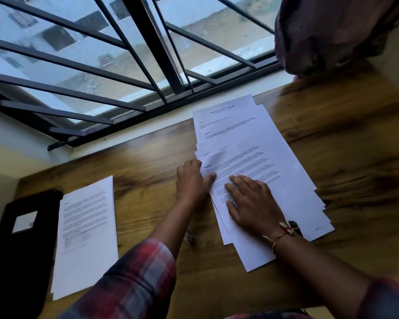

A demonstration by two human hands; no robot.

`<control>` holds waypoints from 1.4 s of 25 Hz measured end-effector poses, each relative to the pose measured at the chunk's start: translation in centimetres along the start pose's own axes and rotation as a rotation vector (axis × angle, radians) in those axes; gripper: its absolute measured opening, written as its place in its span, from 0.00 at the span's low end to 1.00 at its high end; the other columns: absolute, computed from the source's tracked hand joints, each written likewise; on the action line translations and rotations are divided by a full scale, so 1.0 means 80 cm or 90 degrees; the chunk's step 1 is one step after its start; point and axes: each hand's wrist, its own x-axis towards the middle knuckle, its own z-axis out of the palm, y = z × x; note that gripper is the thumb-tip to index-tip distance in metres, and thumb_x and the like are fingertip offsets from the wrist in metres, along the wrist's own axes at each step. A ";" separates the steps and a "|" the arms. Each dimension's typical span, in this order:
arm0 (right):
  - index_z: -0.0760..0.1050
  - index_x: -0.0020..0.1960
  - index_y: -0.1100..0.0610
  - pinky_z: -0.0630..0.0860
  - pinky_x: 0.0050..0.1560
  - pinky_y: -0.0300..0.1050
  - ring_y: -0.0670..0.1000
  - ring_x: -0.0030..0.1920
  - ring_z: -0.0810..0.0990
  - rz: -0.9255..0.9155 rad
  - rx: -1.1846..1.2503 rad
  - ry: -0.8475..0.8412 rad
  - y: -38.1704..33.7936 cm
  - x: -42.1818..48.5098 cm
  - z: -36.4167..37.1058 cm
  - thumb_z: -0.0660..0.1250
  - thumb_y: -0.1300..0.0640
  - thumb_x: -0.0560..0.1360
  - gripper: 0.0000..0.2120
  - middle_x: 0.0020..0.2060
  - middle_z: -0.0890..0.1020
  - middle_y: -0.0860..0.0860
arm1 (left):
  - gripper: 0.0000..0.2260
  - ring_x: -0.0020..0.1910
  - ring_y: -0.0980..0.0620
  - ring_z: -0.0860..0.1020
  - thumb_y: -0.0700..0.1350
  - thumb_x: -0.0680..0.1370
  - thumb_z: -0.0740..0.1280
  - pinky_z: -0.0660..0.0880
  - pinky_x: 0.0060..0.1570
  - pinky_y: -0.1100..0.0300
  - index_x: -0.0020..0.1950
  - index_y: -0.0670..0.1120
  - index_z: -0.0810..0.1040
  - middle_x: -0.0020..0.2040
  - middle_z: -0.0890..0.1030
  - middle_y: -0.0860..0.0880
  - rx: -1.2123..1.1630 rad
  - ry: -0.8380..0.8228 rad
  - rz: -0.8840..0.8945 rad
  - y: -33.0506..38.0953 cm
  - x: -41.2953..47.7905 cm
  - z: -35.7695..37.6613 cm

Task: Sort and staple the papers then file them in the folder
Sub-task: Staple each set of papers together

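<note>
A loose, fanned pile of printed papers point(258, 143) lies on the wooden desk point(355, 146) in front of me. My left hand point(190, 180) pinches the left edge of the top sheet point(286, 187), thumb on top and fingers underneath, lifting that edge slightly. My right hand point(251, 203) lies flat on the same sheet with straight fingers, pressing it down. A second, neater stack of papers point(88, 231) sits at the left. A black folder point(19, 245) with a white label lies beside it at the desk's left edge. A small metal stapler point(189, 237) peeks out under my left forearm.
A barred window point(124, 65) runs along the desk's far edge. A dark curtain point(327, 31) hangs at the upper right. Bare wood shows between the two paper piles and to the right of the fanned pile.
</note>
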 end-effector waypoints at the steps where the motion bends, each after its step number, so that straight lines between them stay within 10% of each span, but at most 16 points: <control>1: 0.76 0.70 0.53 0.67 0.67 0.57 0.57 0.71 0.73 0.000 0.000 0.001 0.000 0.000 -0.001 0.61 0.44 0.79 0.23 0.71 0.76 0.54 | 0.20 0.61 0.42 0.70 0.56 0.77 0.70 0.71 0.58 0.49 0.64 0.47 0.75 0.61 0.76 0.46 0.013 0.017 0.027 0.000 -0.003 0.001; 10: 0.77 0.70 0.54 0.69 0.65 0.56 0.56 0.71 0.74 0.006 0.011 0.030 -0.002 0.000 -0.001 0.63 0.46 0.78 0.24 0.70 0.77 0.54 | 0.18 0.57 0.41 0.77 0.38 0.76 0.58 0.77 0.52 0.50 0.66 0.45 0.71 0.63 0.77 0.41 -0.017 0.093 0.407 0.002 -0.028 0.025; 17: 0.77 0.69 0.54 0.68 0.65 0.56 0.56 0.71 0.74 0.005 0.013 0.030 -0.002 0.000 -0.002 0.62 0.45 0.79 0.23 0.71 0.77 0.54 | 0.37 0.51 0.47 0.81 0.41 0.77 0.71 0.77 0.48 0.54 0.81 0.49 0.57 0.63 0.79 0.48 -0.220 0.015 0.032 0.027 -0.027 0.010; 21: 0.77 0.69 0.53 0.68 0.65 0.56 0.56 0.70 0.73 0.009 0.018 0.018 -0.002 0.001 -0.001 0.63 0.45 0.78 0.23 0.70 0.77 0.54 | 0.14 0.50 0.52 0.83 0.40 0.73 0.73 0.81 0.54 0.46 0.57 0.49 0.78 0.51 0.84 0.50 -0.452 -0.020 -0.175 0.021 -0.007 0.007; 28: 0.79 0.65 0.54 0.72 0.59 0.55 0.59 0.61 0.77 0.015 0.034 0.008 -0.004 0.002 -0.014 0.64 0.51 0.76 0.19 0.60 0.82 0.56 | 0.18 0.59 0.49 0.78 0.32 0.70 0.71 0.74 0.57 0.60 0.60 0.43 0.81 0.62 0.81 0.46 -0.148 0.005 0.304 0.051 -0.055 0.018; 35: 0.76 0.70 0.54 0.68 0.64 0.56 0.56 0.70 0.74 0.013 0.029 0.023 -0.003 0.002 -0.006 0.62 0.47 0.78 0.22 0.69 0.77 0.54 | 0.18 0.64 0.40 0.74 0.35 0.79 0.65 0.67 0.61 0.60 0.69 0.37 0.73 0.64 0.77 0.37 -0.123 -0.032 0.133 0.043 -0.045 0.017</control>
